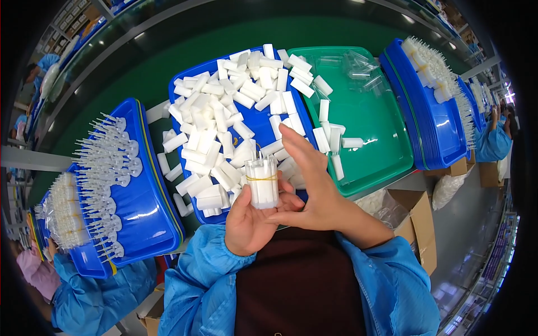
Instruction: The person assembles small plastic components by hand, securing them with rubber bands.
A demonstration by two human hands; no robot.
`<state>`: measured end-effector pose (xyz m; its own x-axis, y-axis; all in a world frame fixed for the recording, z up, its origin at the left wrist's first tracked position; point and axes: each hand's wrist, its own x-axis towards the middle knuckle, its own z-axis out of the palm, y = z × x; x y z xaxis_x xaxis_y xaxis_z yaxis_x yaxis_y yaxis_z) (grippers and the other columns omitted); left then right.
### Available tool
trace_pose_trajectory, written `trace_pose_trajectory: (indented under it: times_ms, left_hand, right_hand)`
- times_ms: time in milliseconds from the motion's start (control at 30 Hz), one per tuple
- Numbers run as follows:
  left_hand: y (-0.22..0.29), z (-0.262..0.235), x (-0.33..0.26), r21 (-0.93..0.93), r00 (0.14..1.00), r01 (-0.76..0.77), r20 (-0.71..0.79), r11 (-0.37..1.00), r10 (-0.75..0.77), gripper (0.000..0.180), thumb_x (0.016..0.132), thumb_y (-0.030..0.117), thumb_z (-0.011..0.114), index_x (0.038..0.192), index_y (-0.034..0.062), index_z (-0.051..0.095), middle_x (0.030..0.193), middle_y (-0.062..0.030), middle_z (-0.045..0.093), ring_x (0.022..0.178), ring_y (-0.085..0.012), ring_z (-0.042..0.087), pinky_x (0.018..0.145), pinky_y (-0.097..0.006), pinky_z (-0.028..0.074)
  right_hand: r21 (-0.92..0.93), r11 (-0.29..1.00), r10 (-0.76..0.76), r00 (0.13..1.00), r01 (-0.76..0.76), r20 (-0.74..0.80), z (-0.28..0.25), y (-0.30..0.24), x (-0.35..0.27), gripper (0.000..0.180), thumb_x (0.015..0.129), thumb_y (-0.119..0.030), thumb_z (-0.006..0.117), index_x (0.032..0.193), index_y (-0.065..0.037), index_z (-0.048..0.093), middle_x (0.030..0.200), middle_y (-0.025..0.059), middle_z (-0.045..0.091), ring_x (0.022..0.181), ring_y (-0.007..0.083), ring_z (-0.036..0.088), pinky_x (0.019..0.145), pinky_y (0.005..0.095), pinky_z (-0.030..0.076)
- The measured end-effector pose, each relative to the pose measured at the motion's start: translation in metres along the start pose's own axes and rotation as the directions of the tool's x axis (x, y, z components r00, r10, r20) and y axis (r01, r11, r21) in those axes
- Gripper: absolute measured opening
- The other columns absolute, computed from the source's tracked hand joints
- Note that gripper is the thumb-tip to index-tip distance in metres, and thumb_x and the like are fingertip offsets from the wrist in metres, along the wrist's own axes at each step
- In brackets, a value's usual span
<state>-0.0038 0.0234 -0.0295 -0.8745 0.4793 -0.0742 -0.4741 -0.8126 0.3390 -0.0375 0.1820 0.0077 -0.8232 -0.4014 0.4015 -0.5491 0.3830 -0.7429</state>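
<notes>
My left hand (242, 227) is closed around a bundle (262, 187) of clear tube-like pieces with white insides, standing upright and circled by a thin yellow rubber band. Just right of it, my right hand (320, 196) has its thumb and fingers spread wide, with nothing between them. Its thumb is close to the base of the bundle; I cannot tell whether they touch. Beyond both hands, a blue tray (260, 119) is heaped with small white blocks (210, 115), some spilling over its left edge.
A green tray (372, 129) at right holds several white blocks and clear plastic pieces (361, 70). Stacked blue trays (417, 134) and a left blue tray (148, 215) carry rows of white-tipped parts. An open cardboard box (417, 224) stands lower right. Co-workers' blue sleeves (103, 291) show nearby.
</notes>
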Motion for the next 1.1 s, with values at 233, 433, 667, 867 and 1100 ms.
trace_pose_trajectory:
  times_ms: [233,433,667,867,1100]
  left_hand:
    - [-0.006,-0.009,-0.003,0.103,0.984,0.091,0.145,0.991,-0.105,0.057,0.097,0.045,0.036,0.128,-0.0029,0.041,0.108,-0.0157,0.057,0.091,-0.0257,0.059,0.082,-0.039,0.048]
    - [-0.004,0.019,-0.009,0.224,0.992,0.122,0.016,0.967,-0.129,0.046,0.099,0.036,0.038,0.134,0.0061,0.033,0.125,-0.0247,0.047,0.101,-0.0343,0.058,0.087,-0.045,0.047]
    - [0.040,0.019,-0.054,0.661,0.994,-0.104,0.079,0.743,0.069,0.042,0.095,0.032,0.048,0.117,-0.0027,0.039,0.102,-0.0251,0.059,0.093,-0.0338,0.061,0.085,-0.046,0.049]
    - [0.091,0.010,-0.086,0.852,0.877,-0.239,-0.018,0.466,0.481,0.039,0.092,0.029,0.052,0.116,-0.0014,0.042,0.096,-0.0164,0.058,0.086,-0.0253,0.059,0.083,-0.037,0.048]
    - [0.125,-0.001,-0.106,0.978,0.761,-0.064,-0.083,0.201,0.643,0.028,0.094,0.015,0.045,0.117,-0.0004,0.046,0.104,-0.0133,0.055,0.092,-0.0187,0.055,0.087,-0.032,0.044]
  right_hand:
    - [0.632,0.575,0.461,0.844,-0.520,0.276,-0.026,-0.013,-0.004,0.077,0.075,-0.016,0.074,0.139,-0.003,0.033,0.132,0.0154,0.048,0.115,0.0245,0.052,0.088,0.0368,0.045]
    - [0.395,0.880,0.204,0.960,-0.266,0.192,-0.058,0.002,-0.014,0.045,0.076,-0.015,0.076,0.117,-0.006,0.060,0.111,0.0099,0.062,0.090,0.0201,0.061,0.079,0.0298,0.047]
    - [-0.409,0.853,0.126,0.889,-0.323,-0.440,-0.199,0.010,-0.020,0.041,0.076,-0.019,0.074,0.113,-0.006,0.062,0.099,0.0056,0.067,0.088,0.0152,0.061,0.077,0.0267,0.045]
    - [-0.647,0.557,0.135,0.825,-0.521,-0.549,-0.305,0.077,-0.023,0.041,0.073,-0.025,0.077,0.108,-0.006,0.064,0.094,0.0113,0.067,0.086,0.0245,0.064,0.077,0.0341,0.049]
    - [-0.708,0.490,-0.013,0.808,-0.509,-0.589,-0.323,0.117,-0.026,0.047,0.073,-0.021,0.077,0.114,-0.005,0.061,0.104,0.0106,0.063,0.081,0.0226,0.061,0.078,0.0336,0.049]
